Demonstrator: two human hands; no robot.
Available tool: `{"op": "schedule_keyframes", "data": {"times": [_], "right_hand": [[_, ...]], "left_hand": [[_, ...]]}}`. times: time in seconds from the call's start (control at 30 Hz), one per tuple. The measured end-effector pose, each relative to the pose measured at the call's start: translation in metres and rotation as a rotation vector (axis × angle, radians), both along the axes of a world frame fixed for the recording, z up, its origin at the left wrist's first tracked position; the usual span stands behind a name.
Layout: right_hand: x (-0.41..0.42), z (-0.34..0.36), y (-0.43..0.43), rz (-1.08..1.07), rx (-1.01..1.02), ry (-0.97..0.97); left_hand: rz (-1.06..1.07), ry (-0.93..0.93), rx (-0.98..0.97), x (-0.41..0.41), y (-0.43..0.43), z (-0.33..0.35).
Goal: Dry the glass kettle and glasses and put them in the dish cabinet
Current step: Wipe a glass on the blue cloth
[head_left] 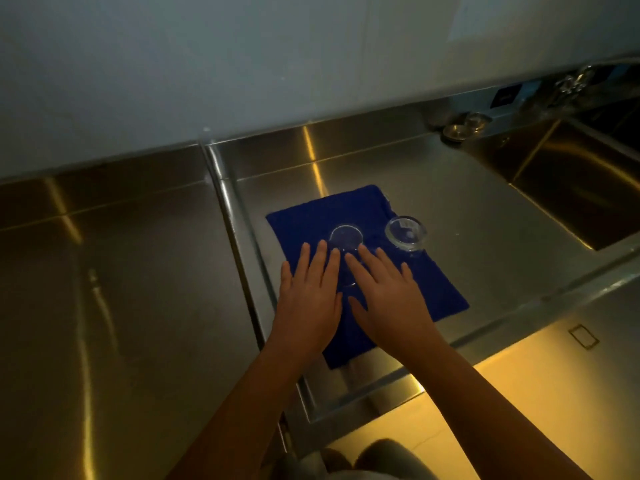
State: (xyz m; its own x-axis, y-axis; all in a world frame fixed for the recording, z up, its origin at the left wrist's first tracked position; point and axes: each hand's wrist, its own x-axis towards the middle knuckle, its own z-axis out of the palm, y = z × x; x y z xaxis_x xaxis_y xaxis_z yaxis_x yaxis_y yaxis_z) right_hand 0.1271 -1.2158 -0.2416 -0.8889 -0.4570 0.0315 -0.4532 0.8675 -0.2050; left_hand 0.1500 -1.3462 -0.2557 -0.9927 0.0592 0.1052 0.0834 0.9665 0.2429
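A blue cloth (pixel 311 216) lies flat on the steel drainboard. One clear glass (pixel 346 237) stands on the cloth, and a second clear glass (pixel 406 233) stands at the cloth's right edge. My left hand (pixel 308 296) and my right hand (pixel 384 292) hover side by side over the cloth, fingers straight. Their fingertips reach the near side of the first glass. Neither hand holds anything. No glass kettle shows in this view.
The drainboard (pixel 485 209) has raised rims. A deep sink basin (pixel 571 174) sits to the right, with a tap (pixel 571 81) and round metal fittings (pixel 464 126) behind it. A steel counter (pixel 121 271) stretches left. The wall (pixel 242 64) rises behind.
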Motion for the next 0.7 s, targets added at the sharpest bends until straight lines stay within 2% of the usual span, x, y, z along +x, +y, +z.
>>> {"op": "schedule_keyframes", "data": {"times": [0.27, 0.57, 0.7], "right_hand": [[-0.055, -0.022, 0.001, 0.197, -0.036, 0.079], [-0.117, -0.041, 0.007, 0.455, 0.069, 0.002], [-0.139, -0.052, 0.010, 0.554, 0.075, 0.081]], "left_hand": [[0.140, 0.020, 0.083, -0.018, 0.002, -0.024], [0.357, -0.141, 0.129, -0.051, 0.018, -0.053], [0.403, -0.149, 0.154, -0.063, 0.025, -0.064]]}}
